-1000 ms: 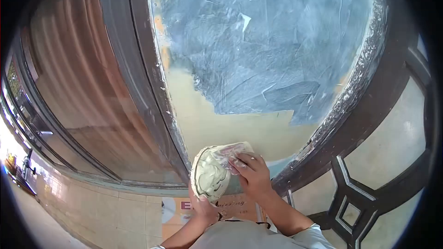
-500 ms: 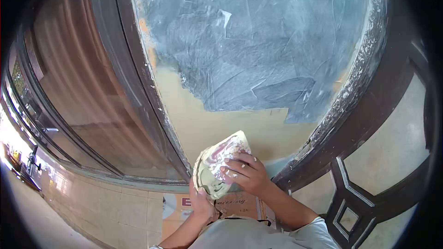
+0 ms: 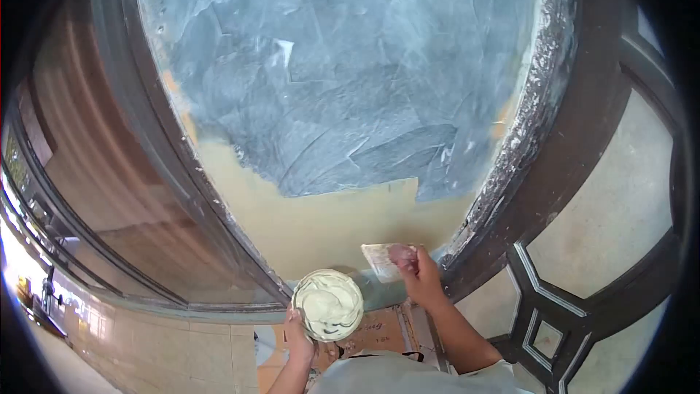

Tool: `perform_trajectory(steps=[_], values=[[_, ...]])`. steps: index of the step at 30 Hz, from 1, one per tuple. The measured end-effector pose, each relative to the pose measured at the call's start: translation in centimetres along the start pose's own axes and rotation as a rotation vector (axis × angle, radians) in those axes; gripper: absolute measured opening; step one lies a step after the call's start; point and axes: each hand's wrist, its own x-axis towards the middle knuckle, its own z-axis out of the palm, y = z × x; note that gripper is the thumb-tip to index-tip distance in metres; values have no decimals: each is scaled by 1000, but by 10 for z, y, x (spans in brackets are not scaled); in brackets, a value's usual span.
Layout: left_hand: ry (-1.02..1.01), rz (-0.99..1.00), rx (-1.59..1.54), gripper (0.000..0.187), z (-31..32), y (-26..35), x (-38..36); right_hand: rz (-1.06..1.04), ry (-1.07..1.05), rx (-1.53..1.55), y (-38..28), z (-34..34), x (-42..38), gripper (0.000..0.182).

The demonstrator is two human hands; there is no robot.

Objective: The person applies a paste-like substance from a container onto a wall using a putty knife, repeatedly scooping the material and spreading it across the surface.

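My left hand [image 3: 297, 338] grips the side of a round tub [image 3: 360, 312], its open top turned up toward me. Pale cream putty [image 3: 327, 303] with swirled marks fills it. To the right, my right hand [image 3: 424, 282] is closed on a putty knife [image 3: 379, 257] with a wide, whitish, smeared blade and a reddish patch by my thumb. The blade is held up in front of the wall's lower part, apart from the tub. Ahead stands a wall panel [image 3: 350, 102], coated grey-blue above and bare cream-yellow along its lower edge.
A dark window frame [image 3: 171, 153] with glass and a brown curtain [image 3: 80, 138] borders the panel on the left. On the right is a dark, paint-spattered door frame [image 3: 525, 138] beside a panelled door [image 3: 583, 314]. Printed cardboard [image 3: 273, 357] lies on the tiled floor [image 3: 197, 350].
The putty knife has left the tub and moved right with my right hand. The tub, tilted before, is now more level and slightly lower. My view has shifted right and up.
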Motion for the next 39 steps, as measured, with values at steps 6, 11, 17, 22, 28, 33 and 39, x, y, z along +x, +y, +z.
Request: perform_trajectory(steps=[6, 11, 17, 22, 28, 33, 39], values=[[4, -84, -43, 54, 4, -9, -5, 487, 177, 714, 95, -15, -25, 20], [72, -173, -61, 48, -1, -23, 0, 481, -137, 771, 120, -19, -36, 19], [97, -197, -81, 48, 7, -21, 0, 432, -76, 841, 90, -31, -9, 21], [76, -196, -89, 55, -5, -24, 2, 381, -47, 1025, 77, -18, 12, 30], [66, -194, -17, 59, -20, -28, 1, 346, 196, 1295, 26, 13, 47, 27], [43, -206, -82, 59, -27, -29, 4, 282, 249, 1045, 8, 14, 73, 28], [-20, -187, -41, 56, -27, -25, 12, 375, 324, 965, 36, 38, 70, 29]])
